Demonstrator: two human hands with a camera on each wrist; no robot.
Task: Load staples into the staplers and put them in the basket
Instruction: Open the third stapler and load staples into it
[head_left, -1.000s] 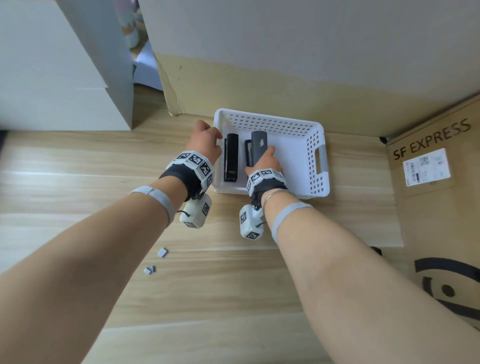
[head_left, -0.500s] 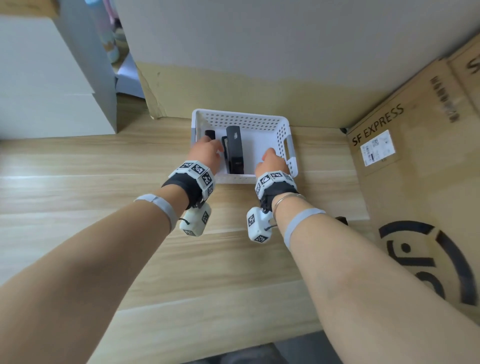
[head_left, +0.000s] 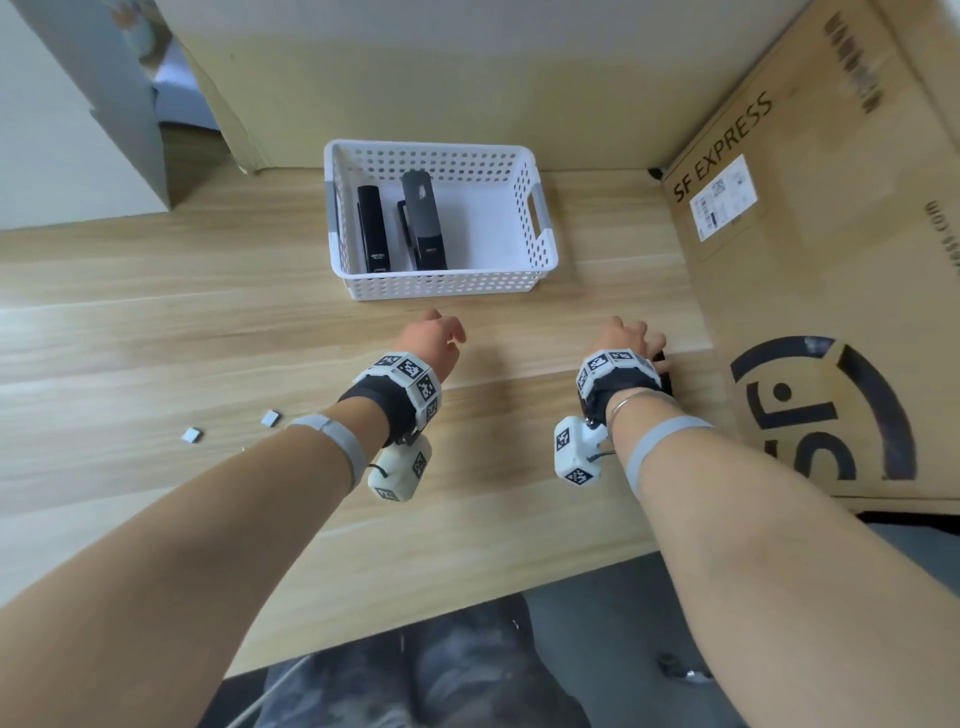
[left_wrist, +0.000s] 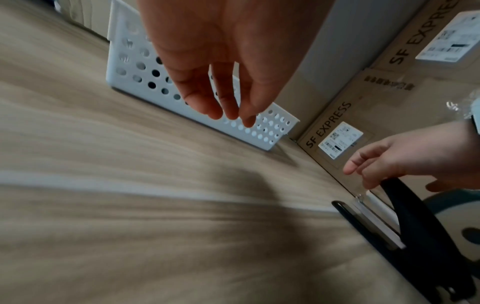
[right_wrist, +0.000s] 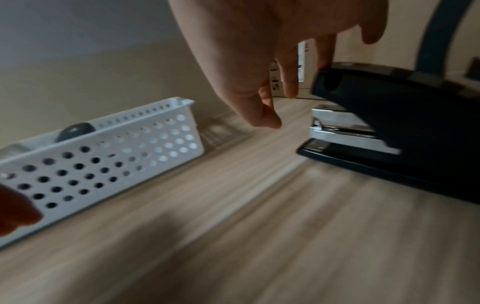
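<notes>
Head view: white basket (head_left: 441, 286) holding two staplers, black stapler (head_left: 371, 228) beside grey-topped stapler (head_left: 421, 218).
Left hand (head_left: 428, 343) relaxed, empty; right hand (head_left: 626, 338) loose-fingered, touching third stapler (right_wrist: 389, 127) on table (head_left: 156, 338).

We see a white basket (head_left: 447, 286) with round perforations; in it a black stapler (head_left: 372, 228) and a grey-and-black stapler (head_left: 422, 218); another black stapler (right_wrist: 405, 131) with a silvery metal magazine; light wood-grain table (head_left: 156, 338); brown cardboard box (head_left: 831, 234) with black print.

The basket (head_left: 441, 286) is white perforated plastic, the bench (head_left: 156, 338) smooth pale wood-grain, the box (head_left: 831, 234) matt brown cardboard.
</notes>
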